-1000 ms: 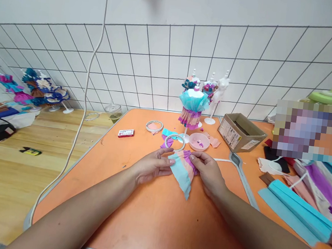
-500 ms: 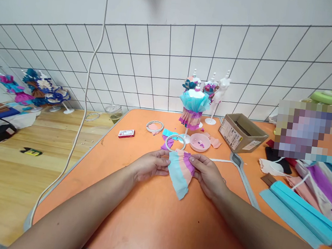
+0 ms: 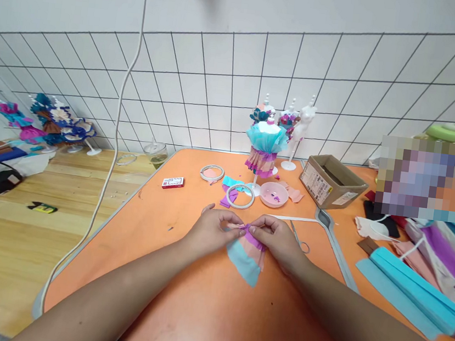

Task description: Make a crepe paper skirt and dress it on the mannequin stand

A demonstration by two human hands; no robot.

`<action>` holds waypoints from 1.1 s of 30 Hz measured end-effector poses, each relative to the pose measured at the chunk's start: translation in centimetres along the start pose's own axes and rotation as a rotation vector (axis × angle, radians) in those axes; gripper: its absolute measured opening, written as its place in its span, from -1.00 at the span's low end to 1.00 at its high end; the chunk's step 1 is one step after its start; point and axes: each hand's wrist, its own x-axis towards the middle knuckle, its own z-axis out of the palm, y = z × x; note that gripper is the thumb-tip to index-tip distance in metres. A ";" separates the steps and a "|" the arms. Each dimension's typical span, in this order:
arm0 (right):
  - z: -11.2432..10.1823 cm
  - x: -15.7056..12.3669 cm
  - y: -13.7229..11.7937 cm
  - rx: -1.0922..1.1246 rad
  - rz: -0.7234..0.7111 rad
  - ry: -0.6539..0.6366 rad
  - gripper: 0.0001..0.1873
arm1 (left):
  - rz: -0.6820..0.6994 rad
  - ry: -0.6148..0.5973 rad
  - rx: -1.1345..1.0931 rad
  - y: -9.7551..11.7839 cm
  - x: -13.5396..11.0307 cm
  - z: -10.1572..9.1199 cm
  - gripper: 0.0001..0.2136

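Both hands pinch the gathered purple top of a layered crepe paper piece (image 3: 247, 256), striped purple, peach and light blue, which fans downward over the orange table. My left hand (image 3: 214, 228) closes on its left upper edge; my right hand (image 3: 279, 239) grips the purple edge on the right. Just beyond them lies a roll of tape (image 3: 240, 196) on blue and purple paper scraps (image 3: 228, 199). A small dress form (image 3: 267, 142) in a turquoise ruffled top and a purple-peach skirt stands behind. Scissors (image 3: 304, 246) lie beside my right hand, partly hidden by it.
A pink bowl (image 3: 274, 195) holds small bits. Another tape roll (image 3: 211, 173), a red-white box (image 3: 173, 182) and a cardboard box (image 3: 332, 182) stand around. Folded crepe paper (image 3: 415, 290) lies at right. A white cable (image 3: 122, 102) hangs at left.
My hands have come closer together at the paper's purple top. The paper has turned, its blue edge swinging lower and rightward. More of the scissors shows beside my right hand.
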 end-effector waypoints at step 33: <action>0.1 -0.1 0.0 0.033 -0.020 -0.132 -0.72 | -0.139 -0.272 -0.393 -0.8 0.8 -1.6 -0.67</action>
